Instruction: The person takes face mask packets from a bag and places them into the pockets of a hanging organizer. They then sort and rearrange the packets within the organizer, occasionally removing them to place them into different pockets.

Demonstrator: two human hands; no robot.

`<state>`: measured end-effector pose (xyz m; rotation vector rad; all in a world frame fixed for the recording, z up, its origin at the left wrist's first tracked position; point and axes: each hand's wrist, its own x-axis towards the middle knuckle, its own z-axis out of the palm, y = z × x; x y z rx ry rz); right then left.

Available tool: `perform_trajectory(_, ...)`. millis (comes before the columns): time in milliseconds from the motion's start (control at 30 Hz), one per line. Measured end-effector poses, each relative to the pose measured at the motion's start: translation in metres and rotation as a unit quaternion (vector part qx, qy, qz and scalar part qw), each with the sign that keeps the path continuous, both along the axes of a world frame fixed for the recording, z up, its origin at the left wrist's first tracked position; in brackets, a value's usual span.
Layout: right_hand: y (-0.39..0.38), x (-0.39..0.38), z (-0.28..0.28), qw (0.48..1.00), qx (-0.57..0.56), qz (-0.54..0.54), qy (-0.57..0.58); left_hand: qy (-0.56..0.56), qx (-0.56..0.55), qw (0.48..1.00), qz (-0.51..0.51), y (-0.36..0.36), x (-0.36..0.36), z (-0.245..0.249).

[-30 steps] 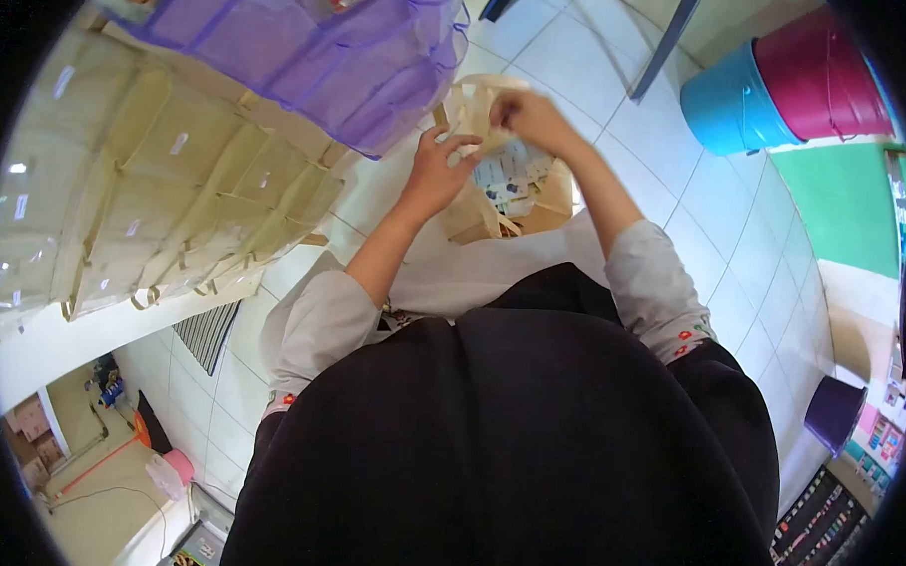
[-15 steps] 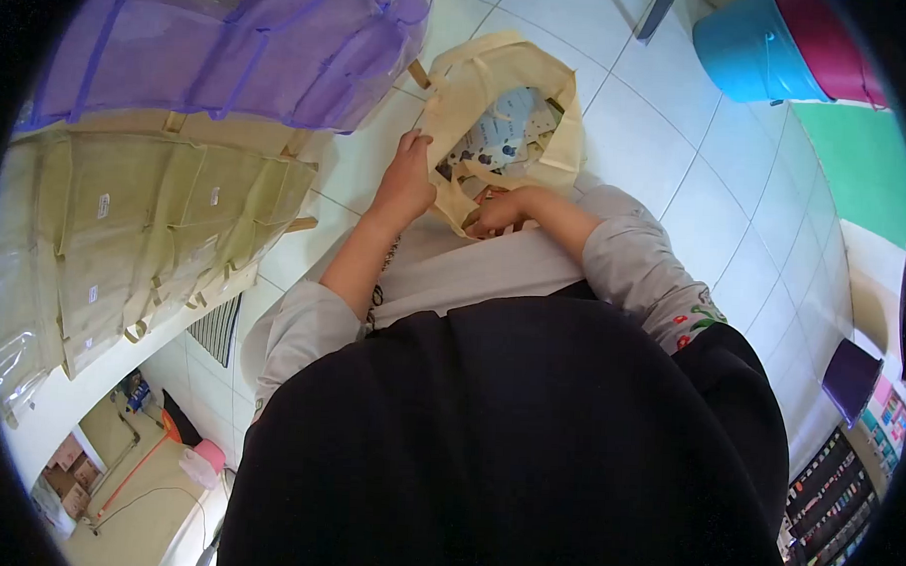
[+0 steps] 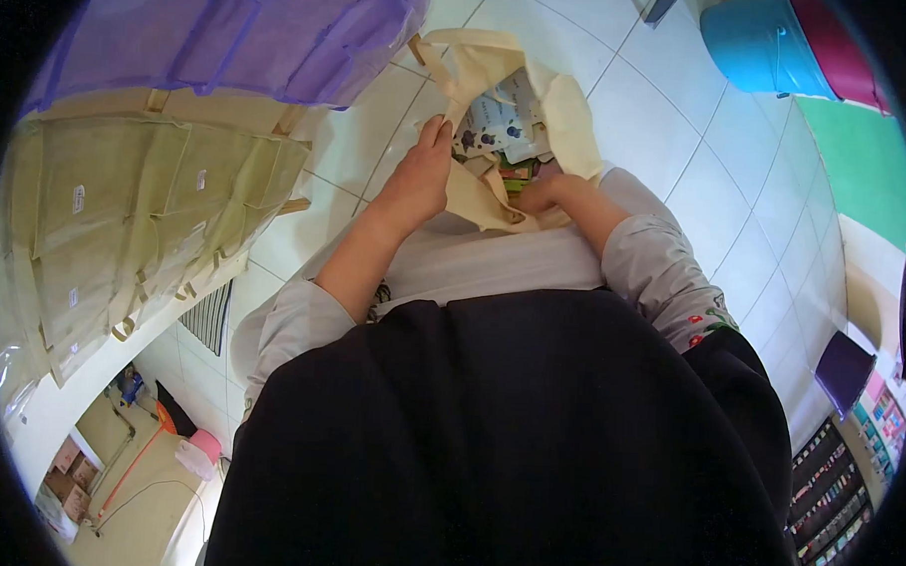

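Observation:
A cream cloth bag (image 3: 571,117) stands on the floor against my knees with its mouth open. My left hand (image 3: 425,172) is closed on the left side of its rim. Inside the bag lies a light blue packet with dark printed figures (image 3: 491,120). Below that packet are several small green and reddish packets (image 3: 518,175), partly covered. My right hand (image 3: 548,195) reaches into the near right part of the bag, beside the green packets. Its fingers are hidden there, so I cannot see whether they hold anything.
Purple clear-fronted organizers (image 3: 232,46) and beige ones (image 3: 107,201) hang at the left. A blue bucket (image 3: 756,44) and a dark red bucket (image 3: 835,47) stand on the tiled floor (image 3: 669,101) at upper right. A purple bin (image 3: 845,372) is at far right.
My right hand has moved right and slightly up inside the bag. The green packets show more now. The bag's mouth has changed shape, and my left hand has shifted a little right.

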<state>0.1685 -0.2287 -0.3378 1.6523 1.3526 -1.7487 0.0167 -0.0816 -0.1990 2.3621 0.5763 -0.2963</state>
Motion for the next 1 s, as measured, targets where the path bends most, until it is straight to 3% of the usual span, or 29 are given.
perform_trajectory(100,-0.018,-0.003,-0.034,0.996,-0.067,0.044,-0.05,-0.012,0.019,1.0,0.002,-0.002,-0.002,-0.004)
perform_trajectory(233,-0.031,0.019,-0.05,0.988,0.006,-0.1,-0.115,-0.04,0.029,0.999,-0.008,0.0,-0.001,0.001)
perform_trajectory(300,-0.028,0.04,-0.002,0.963,0.083,-0.192,-0.172,-0.054,0.049,0.997,0.003,0.008,0.002,-0.001)
perform_trajectory(367,-0.032,0.08,-0.038,0.965,0.088,-0.226,-0.095,-0.046,0.039,0.998,0.017,0.013,0.004,0.003)
perform_trajectory(467,-0.036,0.103,0.0,0.902,0.101,-0.324,-0.266,-0.024,0.005,0.999,0.029,0.016,0.009,0.01)
perform_trajectory(533,-0.037,0.113,-0.01,0.825,0.239,-0.367,-0.357,-0.04,0.014,0.999,0.02,0.013,0.01,0.005)
perform_trajectory(567,-0.036,0.11,-0.002,0.791,0.27,-0.454,-0.309,-0.042,0.005,0.999,0.026,0.012,0.012,0.007)
perform_trajectory(667,-0.025,0.109,-0.022,0.785,0.391,-0.445,-0.182,-0.052,-0.012,0.998,0.046,0.012,0.015,0.01)
perform_trajectory(700,-0.018,0.106,-0.012,0.799,0.364,-0.446,-0.174,-0.058,-0.013,0.997,0.053,0.012,0.015,0.008)
perform_trajectory(800,0.005,0.098,-0.029,0.733,0.379,-0.545,-0.148,-0.072,-0.012,0.996,0.056,0.012,0.015,0.004)
perform_trajectory(933,0.019,0.087,-0.038,0.779,0.352,-0.379,-0.355,-0.083,-0.027,0.995,0.058,0.012,0.013,0.005)
perform_trajectory(1000,0.021,0.076,-0.032,0.799,0.345,-0.307,-0.385,-0.082,-0.028,0.994,0.06,0.013,0.012,0.005)
